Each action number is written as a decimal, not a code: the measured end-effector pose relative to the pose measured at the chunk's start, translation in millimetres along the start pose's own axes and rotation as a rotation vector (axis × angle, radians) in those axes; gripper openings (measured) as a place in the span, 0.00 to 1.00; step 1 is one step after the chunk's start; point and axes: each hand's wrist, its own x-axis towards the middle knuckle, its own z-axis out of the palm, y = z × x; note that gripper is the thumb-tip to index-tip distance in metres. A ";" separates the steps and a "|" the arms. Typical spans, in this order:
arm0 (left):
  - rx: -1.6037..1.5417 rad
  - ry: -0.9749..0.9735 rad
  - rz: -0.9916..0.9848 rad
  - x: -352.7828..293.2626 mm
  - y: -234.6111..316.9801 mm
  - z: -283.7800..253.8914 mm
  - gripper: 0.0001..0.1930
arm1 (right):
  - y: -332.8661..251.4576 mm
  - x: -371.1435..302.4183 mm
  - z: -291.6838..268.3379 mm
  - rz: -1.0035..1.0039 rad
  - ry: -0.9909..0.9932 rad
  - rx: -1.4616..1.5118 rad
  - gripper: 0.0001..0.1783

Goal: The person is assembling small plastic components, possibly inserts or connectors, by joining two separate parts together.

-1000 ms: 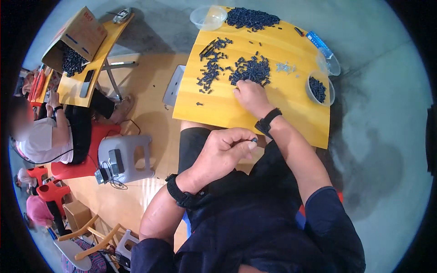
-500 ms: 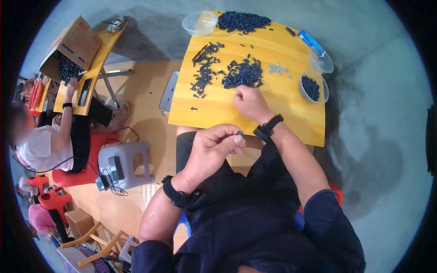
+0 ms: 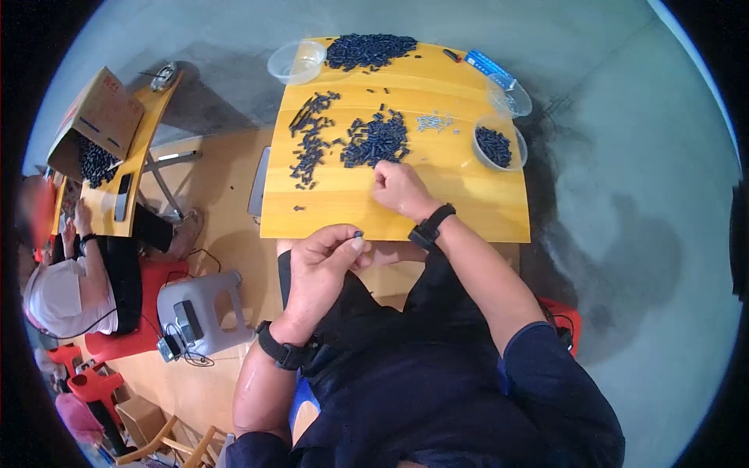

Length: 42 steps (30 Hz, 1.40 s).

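Observation:
My left hand [image 3: 328,253] is in front of the table's near edge. Its thumb and forefinger pinch a small dark cylindrical piece [image 3: 358,234]. My right hand [image 3: 402,189] is curled closed over the yellow table [image 3: 460,207], at the near edge of a middle pile of short black cylindrical pieces [image 3: 377,140]. Whatever its fingers hold is hidden. To the left of that pile lies a looser strip of black pieces [image 3: 312,148]. Small silvery metal parts [image 3: 434,122] are scattered on its right side.
A larger black heap [image 3: 370,51] lies at the far edge beside a clear empty tub [image 3: 296,64]. At right stand a tub of black pieces [image 3: 494,147], another clear tub [image 3: 511,100] and a blue box [image 3: 490,69]. Leftward, another person [image 3: 74,288] sits by a carton [image 3: 101,117].
The view has shifted, so the table sits lower and farther left. My hands keep nearly the same poses. The other person's hand has drawn back from the carton.

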 end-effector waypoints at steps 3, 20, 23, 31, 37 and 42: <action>-0.027 -0.004 0.005 0.1 -2.8 -0.7 0.05 | 2.9 2.2 2.6 -0.034 0.029 -0.052 0.05; -0.129 -0.054 0.082 -1.1 4.9 1.2 0.07 | -55.8 -22.5 -41.4 0.321 -0.141 0.665 0.07; -0.075 -0.070 0.108 -3.7 4.5 -2.4 0.07 | -82.4 -35.7 -58.8 0.356 -0.221 0.933 0.07; -0.039 -0.138 0.186 -2.9 2.2 -0.5 0.07 | -117.4 -57.9 -75.5 0.293 -0.391 1.074 0.06; 0.017 -0.168 0.143 -5.0 10.0 0.2 0.07 | -123.7 -58.4 -79.6 0.261 -0.402 1.028 0.06; -0.002 -0.158 0.122 -4.9 8.6 0.3 0.06 | -127.5 -58.1 -82.0 0.268 -0.423 0.976 0.06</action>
